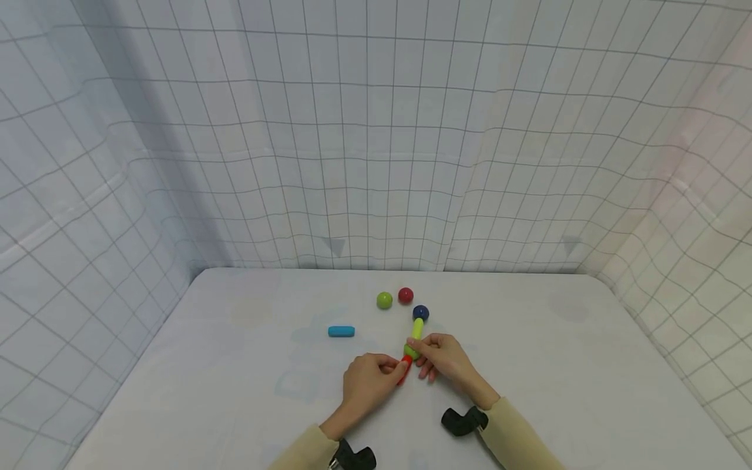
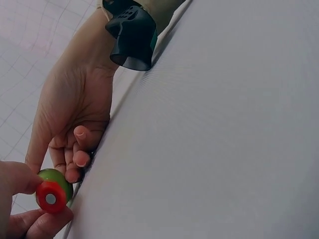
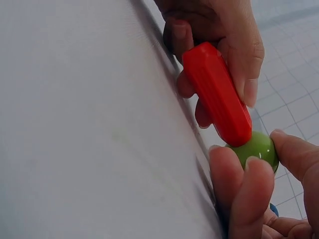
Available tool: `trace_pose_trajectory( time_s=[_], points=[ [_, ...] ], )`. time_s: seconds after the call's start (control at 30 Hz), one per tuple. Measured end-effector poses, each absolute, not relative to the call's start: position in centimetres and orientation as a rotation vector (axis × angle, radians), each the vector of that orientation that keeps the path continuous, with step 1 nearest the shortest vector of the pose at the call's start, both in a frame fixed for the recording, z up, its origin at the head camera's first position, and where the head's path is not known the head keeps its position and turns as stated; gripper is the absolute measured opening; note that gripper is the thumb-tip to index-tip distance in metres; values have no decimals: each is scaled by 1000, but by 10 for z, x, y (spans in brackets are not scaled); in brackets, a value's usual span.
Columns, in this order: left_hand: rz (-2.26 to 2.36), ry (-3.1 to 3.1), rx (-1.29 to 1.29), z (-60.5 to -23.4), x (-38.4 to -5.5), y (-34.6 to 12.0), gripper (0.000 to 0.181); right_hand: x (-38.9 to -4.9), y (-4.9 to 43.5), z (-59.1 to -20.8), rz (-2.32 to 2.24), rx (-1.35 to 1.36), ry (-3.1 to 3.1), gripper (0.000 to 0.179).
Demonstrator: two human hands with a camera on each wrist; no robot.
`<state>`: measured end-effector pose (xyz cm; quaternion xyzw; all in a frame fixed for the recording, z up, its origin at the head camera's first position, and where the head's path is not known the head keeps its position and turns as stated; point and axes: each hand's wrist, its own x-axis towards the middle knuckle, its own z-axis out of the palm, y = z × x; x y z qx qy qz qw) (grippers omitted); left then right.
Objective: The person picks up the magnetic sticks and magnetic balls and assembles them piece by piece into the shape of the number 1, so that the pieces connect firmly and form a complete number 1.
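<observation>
My left hand [image 1: 367,381] pinches a red toy rod [image 3: 217,94] between thumb and fingers. The rod's near end shows a round silver disc in the left wrist view. Its other end meets a glossy green ball [image 3: 258,149], which my right hand [image 1: 448,360] holds between thumb and fingertips. Beyond that ball a yellow-green rod [image 1: 418,327] runs away from me to a dark blue ball [image 1: 420,313], so the pieces form one line on the white table. The right fingers partly cover the green ball and the yellow-green rod's near end.
A second green ball [image 1: 384,300] and a red ball [image 1: 406,296] sit farther back, left of the blue one. A blue rod [image 1: 341,331] lies left of the hands. White gridded curtain [image 1: 364,163] surrounds the table [image 1: 235,365] at the back and sides.
</observation>
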<state>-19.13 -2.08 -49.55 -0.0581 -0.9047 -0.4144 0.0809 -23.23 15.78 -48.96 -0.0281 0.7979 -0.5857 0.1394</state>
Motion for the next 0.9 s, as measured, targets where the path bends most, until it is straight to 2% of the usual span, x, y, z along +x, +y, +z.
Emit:
trace_pose_trajectory(
  time_s=[0.2, 0.57, 0.9],
  points=[
    [-1209, -2695, -176, -499, -191, -18, 20, -232, 157, -490, -1698, -91, 2321, 49],
    [-1165, -2733, -263, -501, -191, -19, 34, -233, 158, -493, -1710, -91, 2308, 47],
    [-1203, -2710, -267, -502, -191, -20, 32, -232, 157, -492, -1709, -110, 2310, 47]
  ],
)
